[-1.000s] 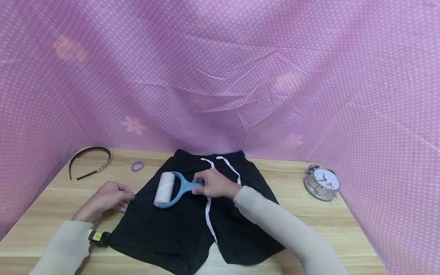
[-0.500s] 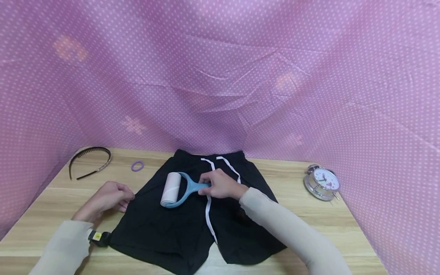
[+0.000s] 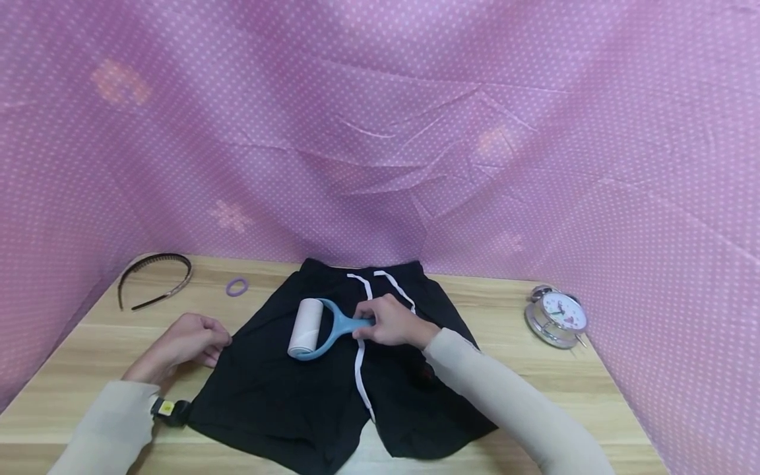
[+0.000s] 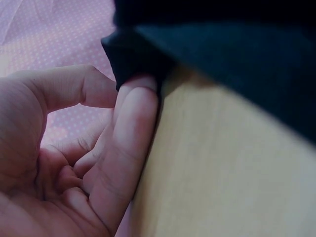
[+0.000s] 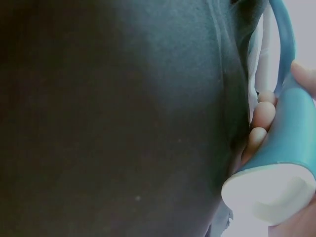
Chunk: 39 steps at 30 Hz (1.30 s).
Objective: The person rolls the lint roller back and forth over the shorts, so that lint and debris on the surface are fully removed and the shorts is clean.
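Observation:
Black shorts [image 3: 285,396] with white drawstrings [image 3: 359,369] lie spread flat, waistband at the far side. My right hand [image 3: 392,321] grips the blue handle of a lint roller [image 3: 307,326], whose white roll lies over the left half of the shorts. In the right wrist view, fingers curl round the handle [image 5: 291,131], and its white end cap faces the camera. At the left edge of the shorts, my left hand [image 3: 192,340] pinches the fabric. The left wrist view shows a fold of black cloth [image 4: 133,59] between thumb and fingertips.
A dark headband [image 3: 156,262] and a purple hair tie [image 3: 237,287] lie at the back left of the wooden table [image 3: 546,389]. A silver alarm clock [image 3: 556,316] stands at the back right. Pink dotted cloth [image 3: 380,132] hangs behind and on both sides.
My right hand has drawn the lint roller to the right across the shorts, towards the drawstrings. The left hand keeps its place at the edge of the shorts.

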Motion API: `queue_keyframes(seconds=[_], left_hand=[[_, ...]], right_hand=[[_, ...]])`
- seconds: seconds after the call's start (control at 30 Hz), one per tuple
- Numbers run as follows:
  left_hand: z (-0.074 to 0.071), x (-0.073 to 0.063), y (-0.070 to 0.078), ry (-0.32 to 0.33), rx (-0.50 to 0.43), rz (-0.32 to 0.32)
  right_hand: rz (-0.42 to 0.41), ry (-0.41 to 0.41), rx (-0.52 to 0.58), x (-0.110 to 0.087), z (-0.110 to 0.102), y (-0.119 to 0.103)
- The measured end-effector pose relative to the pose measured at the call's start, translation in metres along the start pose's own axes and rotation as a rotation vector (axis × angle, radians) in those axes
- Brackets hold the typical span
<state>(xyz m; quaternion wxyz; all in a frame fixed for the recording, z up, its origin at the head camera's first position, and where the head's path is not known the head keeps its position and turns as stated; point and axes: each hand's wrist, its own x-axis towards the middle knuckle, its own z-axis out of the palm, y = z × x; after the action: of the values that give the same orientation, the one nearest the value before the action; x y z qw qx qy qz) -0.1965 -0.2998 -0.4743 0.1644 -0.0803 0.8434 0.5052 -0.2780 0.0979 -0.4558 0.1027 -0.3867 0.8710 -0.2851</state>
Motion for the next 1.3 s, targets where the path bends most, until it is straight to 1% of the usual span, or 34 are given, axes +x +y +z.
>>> queue_keyframes(seconds=[0.33,0.63,0.87,1.1,1.3], left_hand=[[-0.001,0.001,0.000,0.003,0.004,-0.019],[0.000,0.000,0.000,0.001,0.002,-0.013],[0.000,0.000,0.000,0.000,0.002,-0.011],[0.000,-0.001,0.001,-0.004,-0.012,0.004],[0.000,-0.001,0.001,-0.008,-0.013,0.004]], right_hand=[[-0.010,0.029,-0.042,-0.007,-0.003,0.003],[0.032,0.038,-0.014,-0.017,-0.004,0.006],[0.026,0.044,-0.036,-0.023,-0.007,0.008],[0.049,0.047,-0.021,-0.031,-0.010,0.007],[0.054,0.063,-0.021,-0.039,-0.011,0.009]])
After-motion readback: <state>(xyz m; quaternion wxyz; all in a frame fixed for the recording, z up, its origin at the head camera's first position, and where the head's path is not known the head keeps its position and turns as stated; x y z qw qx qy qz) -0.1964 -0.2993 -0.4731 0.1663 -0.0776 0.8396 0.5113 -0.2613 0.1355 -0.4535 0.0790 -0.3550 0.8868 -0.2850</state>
